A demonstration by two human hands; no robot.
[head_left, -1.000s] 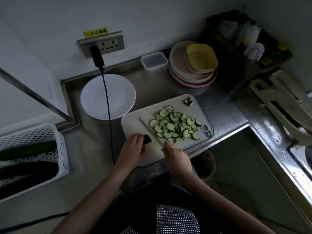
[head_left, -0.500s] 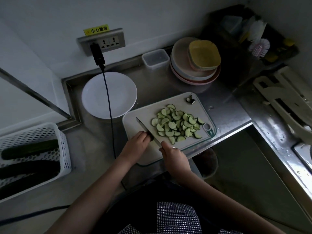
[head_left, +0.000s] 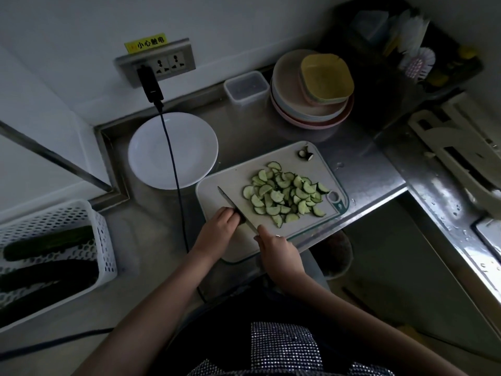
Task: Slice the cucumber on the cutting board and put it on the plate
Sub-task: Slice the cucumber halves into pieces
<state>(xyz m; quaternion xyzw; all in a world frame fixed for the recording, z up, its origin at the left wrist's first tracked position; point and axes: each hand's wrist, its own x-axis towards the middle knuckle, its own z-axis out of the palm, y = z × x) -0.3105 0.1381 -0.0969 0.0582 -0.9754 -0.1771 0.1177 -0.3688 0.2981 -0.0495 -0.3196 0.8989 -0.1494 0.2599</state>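
A pale cutting board lies on the steel counter. On its right half sits a heap of several half-moon cucumber slices. My left hand grips the last dark cucumber stub at the board's near left. My right hand holds the knife by its handle; the blade lies right beside the stub, tip pointing away to the left. An empty white plate stands behind the board to the left. Two cut cucumber ends rest at the board's far corner.
A black cable runs from the wall socket across the plate. A white basket with whole cucumbers stands at left. Stacked plates and bowls, a clear box and a dish rack lie behind and right.
The knife has shifted left along the board toward my left hand, and the visible stub under my fingers has become shorter. The slice heap stays in place.
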